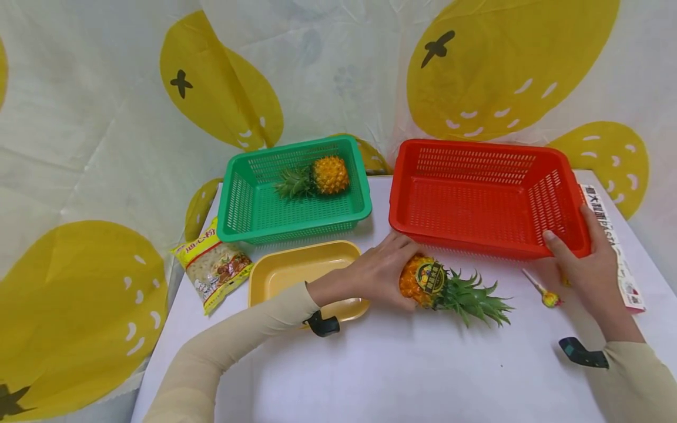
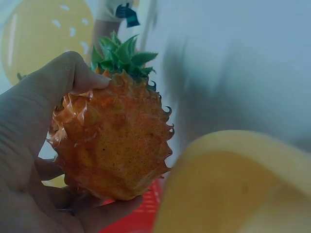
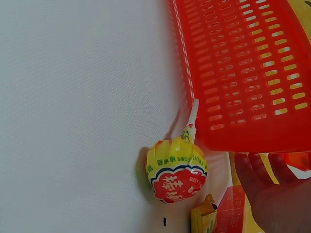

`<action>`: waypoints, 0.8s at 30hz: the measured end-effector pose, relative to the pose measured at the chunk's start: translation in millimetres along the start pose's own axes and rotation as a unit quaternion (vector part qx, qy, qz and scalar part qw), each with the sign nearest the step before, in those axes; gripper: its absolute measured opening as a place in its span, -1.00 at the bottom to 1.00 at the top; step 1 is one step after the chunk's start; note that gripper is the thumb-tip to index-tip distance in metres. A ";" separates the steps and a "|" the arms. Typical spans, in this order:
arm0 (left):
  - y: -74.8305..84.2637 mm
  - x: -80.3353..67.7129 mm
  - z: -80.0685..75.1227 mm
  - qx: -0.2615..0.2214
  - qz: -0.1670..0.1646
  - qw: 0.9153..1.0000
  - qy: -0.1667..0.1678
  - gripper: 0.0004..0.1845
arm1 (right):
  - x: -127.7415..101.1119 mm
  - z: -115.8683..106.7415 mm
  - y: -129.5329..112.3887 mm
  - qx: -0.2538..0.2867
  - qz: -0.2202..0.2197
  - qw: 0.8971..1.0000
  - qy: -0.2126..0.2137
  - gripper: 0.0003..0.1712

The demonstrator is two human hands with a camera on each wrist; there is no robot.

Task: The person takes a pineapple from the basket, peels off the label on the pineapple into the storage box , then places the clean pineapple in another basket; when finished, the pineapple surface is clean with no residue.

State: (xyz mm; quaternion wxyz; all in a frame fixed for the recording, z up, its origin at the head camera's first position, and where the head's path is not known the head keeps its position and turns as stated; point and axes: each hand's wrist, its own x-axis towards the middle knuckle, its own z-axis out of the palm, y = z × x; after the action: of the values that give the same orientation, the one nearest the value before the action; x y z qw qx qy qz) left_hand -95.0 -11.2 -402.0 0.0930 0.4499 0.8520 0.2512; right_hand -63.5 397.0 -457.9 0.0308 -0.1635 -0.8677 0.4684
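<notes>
We are gripping a pineapple with our left hand, fingers and thumb curling round its orange body as it is lying on the white table, just in front of the red basket, leaves pointing right. Our right hand is holding the near right corner of the red basket, thumb hooking over the rim. A wrapped lollipop is lying between our hands. A yellow tray is sitting beside our left wrist, and a green basket behind it is holding a second pineapple.
</notes>
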 end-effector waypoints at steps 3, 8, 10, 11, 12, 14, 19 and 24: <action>-4.0 -0.8 7.0 0.008 -0.007 1.000 -0.002 -0.12 | 0.3 -0.2 -1.1 -0.001 -0.001 1.000 -0.001 0.08; -8.6 -2.9 17.8 0.011 -0.017 1.000 0.002 -0.11 | 1.4 -0.1 -3.6 -0.004 -0.001 1.000 -0.002 0.07; -9.9 -3.4 21.3 0.009 -0.018 1.000 0.003 -0.13 | 1.6 0.1 -3.8 -0.004 0.000 1.000 -0.002 0.07; -10.3 -3.6 22.7 0.008 -0.018 1.000 0.003 -0.14 | 1.6 0.1 -3.7 -0.004 -0.001 1.000 -0.002 0.07; -10.7 -3.8 24.1 0.008 -0.019 1.000 0.002 -0.15 | 1.6 -0.1 -3.4 -0.004 -0.001 1.000 -0.002 0.07; -11.2 -4.1 26.3 0.011 -0.020 1.000 0.000 -0.16 | 1.6 -0.1 -2.5 -0.004 0.000 1.000 -0.003 0.07; -11.9 -4.2 28.4 0.021 -0.024 0.999 -0.008 -0.14 | 1.3 -0.8 -2.6 -0.005 0.001 1.000 -0.006 0.07; -10.5 -1.3 27.9 0.032 -0.033 0.999 -0.019 -0.14 | -2.1 -3.4 -2.9 -0.003 -0.004 1.000 -0.003 0.09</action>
State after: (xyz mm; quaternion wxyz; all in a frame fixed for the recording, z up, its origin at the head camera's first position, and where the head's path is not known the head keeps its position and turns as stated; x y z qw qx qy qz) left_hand -91.1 -7.6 -431.4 0.1033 0.4294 0.8717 0.2123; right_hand -61.5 397.6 -453.5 0.0294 -0.1583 -0.8700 0.4660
